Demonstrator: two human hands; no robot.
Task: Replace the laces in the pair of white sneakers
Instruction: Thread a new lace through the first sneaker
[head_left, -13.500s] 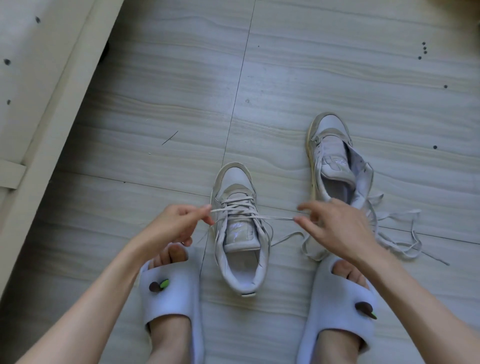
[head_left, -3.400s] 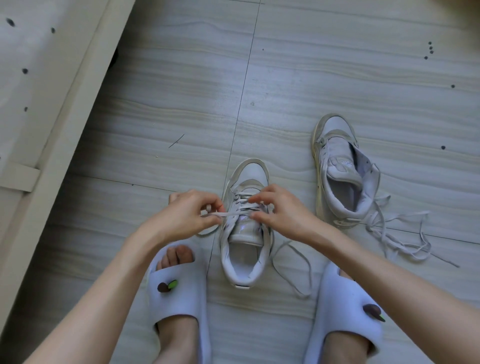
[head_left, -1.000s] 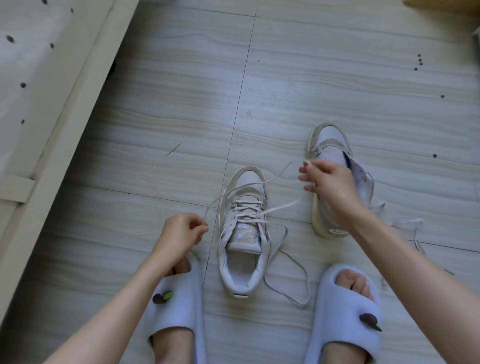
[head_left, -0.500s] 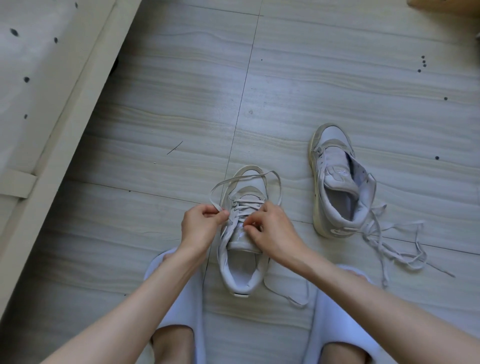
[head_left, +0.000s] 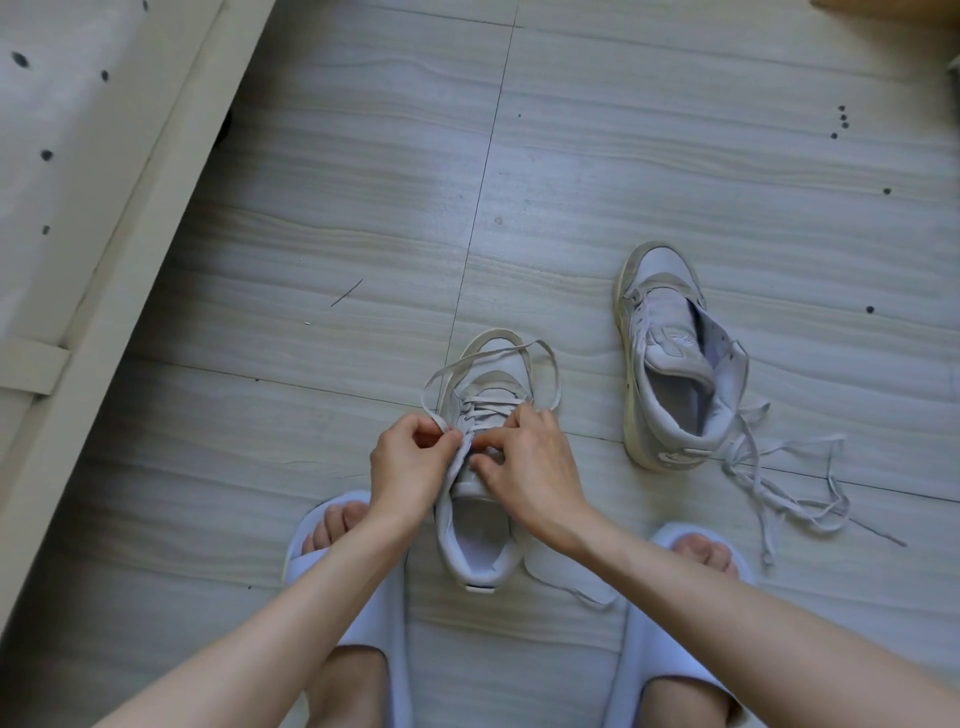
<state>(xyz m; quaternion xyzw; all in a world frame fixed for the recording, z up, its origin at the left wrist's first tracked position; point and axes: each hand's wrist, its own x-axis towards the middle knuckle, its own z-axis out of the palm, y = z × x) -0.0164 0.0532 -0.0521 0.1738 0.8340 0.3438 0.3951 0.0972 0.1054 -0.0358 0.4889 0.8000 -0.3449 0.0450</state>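
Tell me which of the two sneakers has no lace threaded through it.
The sneaker on the right, tipped sideways with a loose lace piled beside it. The sneaker between the feet is already partly laced.

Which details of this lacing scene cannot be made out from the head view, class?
- Upper eyelets of the near sneaker: covered by the left hand and right hand.
- Lace ends: hidden inside each hand's grip.
- Brown object: cut off by the top edge.
- Slippers: partly behind the forearms.
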